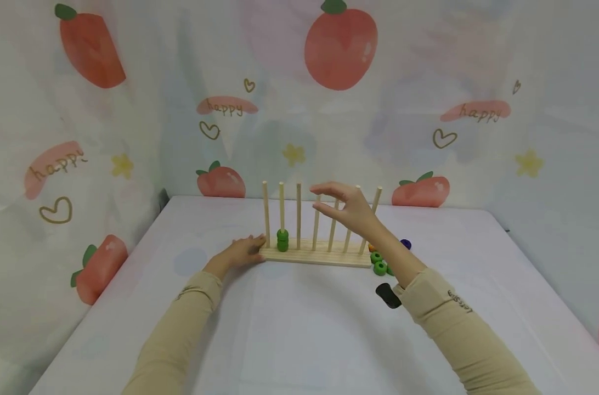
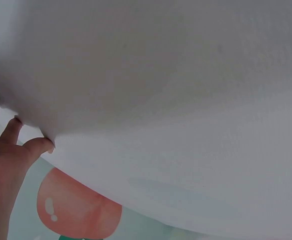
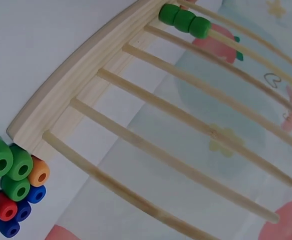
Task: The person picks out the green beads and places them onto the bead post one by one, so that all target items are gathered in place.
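A pale wooden peg rack stands on the table with its row of upright dowels. Three green beads are stacked on its second dowel from the left. My left hand holds the left end of the base, thumb at the front and fingers behind; in the left wrist view this hand shows spread fingers at the wood's corner. Raised in front of the dowels on the right side, my right hand keeps thumb and index finger apart with nothing between them. The right wrist view does not show that hand.
Loose green beads lie by the rack's right end with an orange bead, a red bead and several blue beads. A black object is beside the right sleeve. Patterned cloth walls enclose the table.
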Tool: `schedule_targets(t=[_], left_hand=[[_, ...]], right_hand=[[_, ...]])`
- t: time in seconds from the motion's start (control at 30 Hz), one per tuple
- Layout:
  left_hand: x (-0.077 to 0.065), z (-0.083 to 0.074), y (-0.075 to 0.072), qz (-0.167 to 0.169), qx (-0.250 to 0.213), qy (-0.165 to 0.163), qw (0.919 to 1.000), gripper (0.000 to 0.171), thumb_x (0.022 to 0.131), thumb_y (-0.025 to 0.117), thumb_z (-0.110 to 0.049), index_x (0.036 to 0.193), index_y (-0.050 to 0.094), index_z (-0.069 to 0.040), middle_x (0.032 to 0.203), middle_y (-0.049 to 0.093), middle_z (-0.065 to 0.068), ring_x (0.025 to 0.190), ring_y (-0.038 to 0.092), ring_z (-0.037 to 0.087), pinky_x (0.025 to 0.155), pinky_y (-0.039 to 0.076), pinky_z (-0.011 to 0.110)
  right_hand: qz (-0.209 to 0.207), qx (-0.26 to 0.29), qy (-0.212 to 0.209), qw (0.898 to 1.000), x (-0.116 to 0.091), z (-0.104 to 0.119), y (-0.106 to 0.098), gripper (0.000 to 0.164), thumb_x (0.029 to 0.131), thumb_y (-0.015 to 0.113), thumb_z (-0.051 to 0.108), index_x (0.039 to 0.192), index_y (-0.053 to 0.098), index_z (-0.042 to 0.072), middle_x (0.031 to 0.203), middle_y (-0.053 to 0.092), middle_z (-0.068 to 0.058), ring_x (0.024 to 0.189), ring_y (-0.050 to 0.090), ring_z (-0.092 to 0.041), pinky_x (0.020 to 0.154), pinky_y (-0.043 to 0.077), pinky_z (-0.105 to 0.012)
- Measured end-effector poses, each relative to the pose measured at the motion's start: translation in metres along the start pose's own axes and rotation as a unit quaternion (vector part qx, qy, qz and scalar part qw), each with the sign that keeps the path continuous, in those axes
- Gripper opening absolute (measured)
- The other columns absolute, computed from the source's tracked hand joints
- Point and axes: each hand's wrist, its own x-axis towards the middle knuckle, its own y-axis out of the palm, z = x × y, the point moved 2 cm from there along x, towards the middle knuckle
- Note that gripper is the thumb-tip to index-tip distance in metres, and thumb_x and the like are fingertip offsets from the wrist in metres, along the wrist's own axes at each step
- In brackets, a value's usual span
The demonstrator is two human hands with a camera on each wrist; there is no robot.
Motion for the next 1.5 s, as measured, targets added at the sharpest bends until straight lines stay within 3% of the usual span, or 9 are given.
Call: schedule_targets(t=[0.17, 0.37, 0.47, 0.6, 0.87, 1.3, 1.43, 1.5], left_hand=[[0.002, -0.003, 0.001, 0.005, 0.002, 0.001, 1.0, 0.063, 0.093, 0.058, -0.027, 0.144, 0.033, 0.002, 0.151, 0.029, 0.019, 0.137, 0.023, 0.05, 0.102, 0.014, 0.075], [0.0, -0.004, 0.001, 0.009, 0.011, -0.01, 0.9998, 0.064, 0.094, 0.058, -0.027, 0.144, 0.032, 0.001, 0.151, 0.028, 0.019, 0.137, 0.023, 0.05, 0.103, 0.016, 0.073], [0.0, -0.005, 0.0, 0.012, 0.009, -0.011, 0.9998, 0.064, 0.094, 0.058, -0.028, 0.145, 0.032, 0.001, 0.152, 0.028, 0.018, 0.138, 0.022, 0.049, 0.104, 0.015, 0.073], [-0.001, -0.005, -0.001, 0.007, 0.004, -0.008, 0.9999, 0.065, 0.093, 0.059, -0.028, 0.144, 0.033, 0.002, 0.151, 0.028, 0.019, 0.137, 0.023, 0.05, 0.104, 0.015, 0.073], [-0.002, -0.007, 0.0, 0.005, 0.004, -0.004, 1.0, 0.065, 0.092, 0.06, -0.028, 0.143, 0.034, 0.002, 0.15, 0.029, 0.019, 0.136, 0.025, 0.05, 0.102, 0.015, 0.074], [-0.003, -0.008, -0.003, 0.001, 0.004, 0.005, 1.0, 0.064, 0.092, 0.061, -0.025, 0.142, 0.034, 0.005, 0.149, 0.032, 0.021, 0.135, 0.027, 0.05, 0.101, 0.018, 0.075], [0.008, 0.012, 0.005, 0.005, 0.0, 0.004, 1.0, 0.07, 0.09, 0.061, -0.037, 0.145, 0.034, -0.002, 0.151, 0.031, 0.015, 0.137, 0.027, 0.047, 0.1, 0.016, 0.076], [0.017, 0.03, 0.015, -0.002, -0.007, 0.021, 0.9998, 0.073, 0.09, 0.059, -0.046, 0.146, 0.033, -0.009, 0.153, 0.03, 0.008, 0.139, 0.026, 0.044, 0.099, 0.014, 0.077]], right_hand=[[-0.014, -0.007, 0.005, 1.0, -0.015, -0.002, -0.012, 0.03, 0.083, 0.066, -0.004, 0.113, 0.064, -0.003, 0.117, 0.065, -0.019, 0.11, 0.06, -0.026, 0.097, 0.047, -0.042], [-0.024, -0.015, 0.003, 1.0, -0.031, -0.004, -0.021, 0.03, 0.084, 0.066, -0.003, 0.114, 0.065, 0.0, 0.114, 0.066, -0.017, 0.109, 0.058, -0.004, 0.097, 0.044, -0.017], [-0.033, -0.016, -0.011, 0.999, -0.038, -0.004, -0.026, 0.03, 0.083, 0.066, -0.005, 0.112, 0.065, -0.002, 0.111, 0.066, -0.02, 0.107, 0.057, 0.003, 0.095, 0.042, -0.01], [-0.041, -0.023, -0.022, 0.999, -0.048, -0.008, -0.035, 0.03, 0.081, 0.067, -0.007, 0.11, 0.065, -0.003, 0.109, 0.066, -0.021, 0.104, 0.057, 0.006, 0.092, 0.043, -0.01], [-0.063, -0.058, 0.009, 0.996, -0.07, -0.02, -0.051, 0.03, 0.08, 0.067, -0.009, 0.109, 0.066, -0.002, 0.105, 0.068, -0.02, 0.099, 0.054, 0.016, 0.092, 0.039, -0.005], [-0.068, -0.098, 0.011, 0.993, -0.094, -0.033, -0.072, 0.034, 0.075, 0.07, -0.012, 0.108, 0.065, -0.005, 0.104, 0.067, -0.022, 0.1, 0.051, 0.019, 0.09, 0.038, -0.002], [-0.06, -0.114, 0.031, 0.991, -0.102, -0.041, -0.077, 0.031, 0.078, 0.068, -0.009, 0.109, 0.063, -0.006, 0.106, 0.066, -0.023, 0.1, 0.049, 0.022, 0.09, 0.036, -0.001], [-0.056, -0.122, 0.049, 0.99, -0.107, -0.044, -0.08, 0.03, 0.08, 0.068, -0.007, 0.11, 0.063, -0.006, 0.107, 0.066, -0.024, 0.1, 0.047, 0.023, 0.089, 0.035, 0.0]])
